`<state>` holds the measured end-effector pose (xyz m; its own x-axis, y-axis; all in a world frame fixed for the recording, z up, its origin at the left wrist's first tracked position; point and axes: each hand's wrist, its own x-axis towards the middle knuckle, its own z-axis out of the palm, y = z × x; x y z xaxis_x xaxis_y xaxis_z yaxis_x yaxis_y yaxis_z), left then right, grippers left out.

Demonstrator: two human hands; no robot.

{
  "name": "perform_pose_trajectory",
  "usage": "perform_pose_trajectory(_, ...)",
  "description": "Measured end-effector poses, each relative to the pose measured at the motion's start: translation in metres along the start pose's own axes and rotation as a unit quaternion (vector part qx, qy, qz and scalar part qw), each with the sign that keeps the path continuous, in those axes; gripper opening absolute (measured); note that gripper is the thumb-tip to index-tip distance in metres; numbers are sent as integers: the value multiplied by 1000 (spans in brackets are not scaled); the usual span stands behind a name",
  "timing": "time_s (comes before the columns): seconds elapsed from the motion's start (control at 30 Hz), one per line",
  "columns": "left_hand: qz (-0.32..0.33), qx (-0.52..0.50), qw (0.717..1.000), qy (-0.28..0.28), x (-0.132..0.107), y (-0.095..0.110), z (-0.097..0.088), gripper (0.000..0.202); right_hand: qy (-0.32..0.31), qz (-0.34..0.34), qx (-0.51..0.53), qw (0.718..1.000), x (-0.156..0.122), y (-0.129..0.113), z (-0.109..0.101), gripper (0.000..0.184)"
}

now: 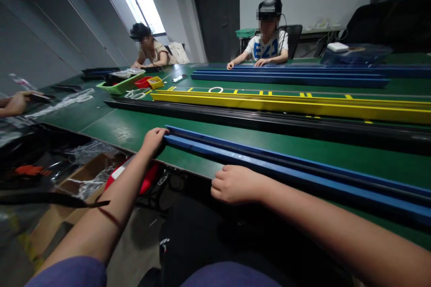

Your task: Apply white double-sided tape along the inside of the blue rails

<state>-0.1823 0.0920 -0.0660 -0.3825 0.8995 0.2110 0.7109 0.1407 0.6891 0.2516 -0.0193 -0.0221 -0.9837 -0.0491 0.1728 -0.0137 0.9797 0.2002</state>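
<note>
A long blue channel bar (256,161) lies slanted across the near side of the green table, with a dark strip along its groove. At its left end, my left hand (155,141) has its fingers closed on the tip of the bar. My right hand (239,184) is at the table's front edge, just in front of the bar. Its fingers are curled in, and whatever they may hold is hidden.
Behind the blue bar lie a long black bar (235,119) and a yellow bar (269,103). Several blue bars (286,78) lie farther back, by a seated person (269,47). A green tray (117,89) stands at left. Cardboard boxes (84,175) are below the table edge.
</note>
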Motion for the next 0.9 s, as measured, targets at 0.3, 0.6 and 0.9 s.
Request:
perform_pose_trajectory(0.3, -14, 17, 1000, -4, 1, 2, -1, 40, 61, -28, 92, 993, 0, 15, 25, 14)
perform_pose_trajectory(0.6, -18, 64, 997, 43, -6, 14, -3, 35, 30, -12, 135, 990, 1, 20, 24, 9)
perform_pose_trajectory(0.9, -40, 102, 990, 89, -15, 24, 19, 40, 32, -7, 148, 988, 1, 22, 25, 9)
